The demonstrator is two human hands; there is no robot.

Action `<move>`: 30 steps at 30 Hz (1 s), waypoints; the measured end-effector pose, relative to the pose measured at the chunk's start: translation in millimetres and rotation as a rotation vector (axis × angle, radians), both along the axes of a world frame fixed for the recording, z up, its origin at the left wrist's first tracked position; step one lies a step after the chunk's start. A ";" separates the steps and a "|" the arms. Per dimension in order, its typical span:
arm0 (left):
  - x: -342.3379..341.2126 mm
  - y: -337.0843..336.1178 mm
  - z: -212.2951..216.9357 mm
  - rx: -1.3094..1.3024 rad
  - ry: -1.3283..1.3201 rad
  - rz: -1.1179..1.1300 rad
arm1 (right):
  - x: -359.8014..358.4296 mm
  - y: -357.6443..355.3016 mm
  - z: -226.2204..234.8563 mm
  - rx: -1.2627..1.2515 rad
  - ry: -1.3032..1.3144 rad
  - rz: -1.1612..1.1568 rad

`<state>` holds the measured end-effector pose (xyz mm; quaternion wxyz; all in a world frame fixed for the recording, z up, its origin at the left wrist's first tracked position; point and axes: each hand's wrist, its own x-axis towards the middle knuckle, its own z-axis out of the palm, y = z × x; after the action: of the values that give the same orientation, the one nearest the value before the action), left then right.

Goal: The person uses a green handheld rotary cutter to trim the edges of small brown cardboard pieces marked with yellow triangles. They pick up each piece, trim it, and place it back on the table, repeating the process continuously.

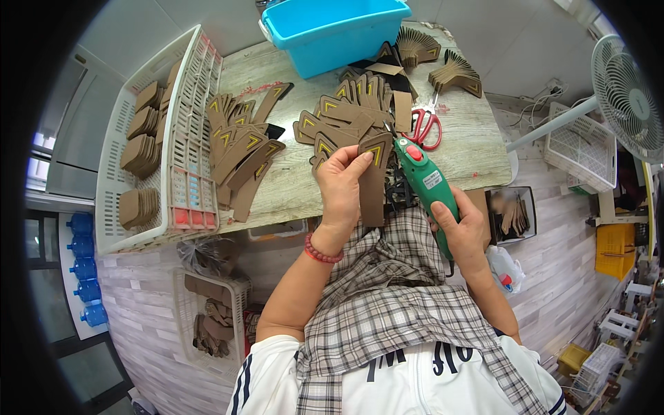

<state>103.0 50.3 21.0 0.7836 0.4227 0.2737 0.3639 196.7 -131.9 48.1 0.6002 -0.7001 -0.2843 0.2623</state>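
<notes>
My left hand (339, 183) pinches a brown fabric piece (373, 197) near its wide upper end, which bears a yellow V-shaped mark. The piece hangs down past the near edge of the table. My right hand (465, 232) is wrapped round a green handheld electric tool (423, 173) with a red switch. Its narrow metal tip is close to the top of the piece; whether they touch I cannot tell. Just beyond my hands lies a pile of similar brown pieces (356, 104). Red-handled scissors (433, 116) rest to the right of the tool tip.
A blue tub (332, 41) stands at the table's (470, 152) back. More marked pieces (242, 149) lie left, beside a white crate (197, 131) holding brown stacks. Fanned bundles (456, 72) sit back right. A fan (626, 97) stands at right; a box (529, 218) is below.
</notes>
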 end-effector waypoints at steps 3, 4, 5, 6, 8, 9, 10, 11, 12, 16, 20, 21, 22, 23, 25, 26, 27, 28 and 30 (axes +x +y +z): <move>-1.3 3.5 -0.5 0.027 -0.016 0.017 | 0.7 -2.0 -0.4 -0.013 -0.030 0.019; -1.5 4.8 0.3 0.033 -0.012 0.024 | 0.5 -2.3 -1.9 -0.012 -0.030 0.017; -2.0 5.8 1.4 0.040 -0.009 0.030 | 0.4 -2.6 -2.7 -0.010 -0.031 0.015; -2.5 6.3 4.7 0.062 -0.010 0.044 | 0.1 -2.6 -2.4 -0.009 -0.027 0.015; -3.9 11.0 1.6 0.110 -0.013 0.036 | -1.1 -1.8 -0.8 -0.006 -0.021 0.018; -4.6 12.7 0.4 0.134 -0.015 0.031 | -1.5 -1.5 -0.4 -0.002 -0.020 0.020; -5.2 12.9 -0.1 0.155 -0.007 0.030 | -1.7 -1.3 -0.5 0.002 -0.020 0.022; -5.2 12.9 -0.2 0.172 -0.004 0.029 | -1.8 -1.3 -0.5 0.005 -0.020 0.023; -5.1 13.0 -0.2 0.189 -0.001 0.028 | -1.9 -1.5 -0.3 0.002 -0.016 0.022; -7.9 16.5 2.4 0.231 0.001 -0.011 | -2.0 -2.4 0.7 -0.002 0.014 0.022; -10.5 22.8 4.5 0.308 0.067 -0.024 | -0.5 -5.6 3.1 -0.027 0.038 0.037; -10.6 25.1 5.0 0.340 0.090 -0.029 | -0.1 -6.5 3.3 -0.027 0.051 0.043; -11.4 27.8 5.3 0.372 0.114 -0.033 | 0.3 -7.6 5.4 -0.014 0.055 0.058; -12.3 29.8 6.8 0.404 0.137 -0.037 | 1.3 -9.0 4.9 -0.023 0.061 0.066; -15.5 33.5 11.2 0.418 0.163 -0.059 | 4.2 -11.8 3.4 -0.040 0.074 0.085; -17.3 36.8 11.6 0.433 0.172 -0.077 | 5.2 -12.6 3.5 -0.043 0.077 0.091; -18.2 39.6 12.1 0.448 0.181 -0.096 | 6.1 -13.3 3.8 -0.046 0.079 0.097; -17.6 41.5 12.6 0.448 0.179 -0.094 | 6.7 -14.4 4.3 -0.049 0.080 0.099; -19.8 46.4 14.7 0.528 0.227 -0.136 | 8.0 -15.8 6.6 -0.068 0.074 0.120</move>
<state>83.3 96.7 35.7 0.6336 0.6672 0.2266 0.3195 204.7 -147.7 54.6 0.5695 -0.6915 -0.2943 0.3330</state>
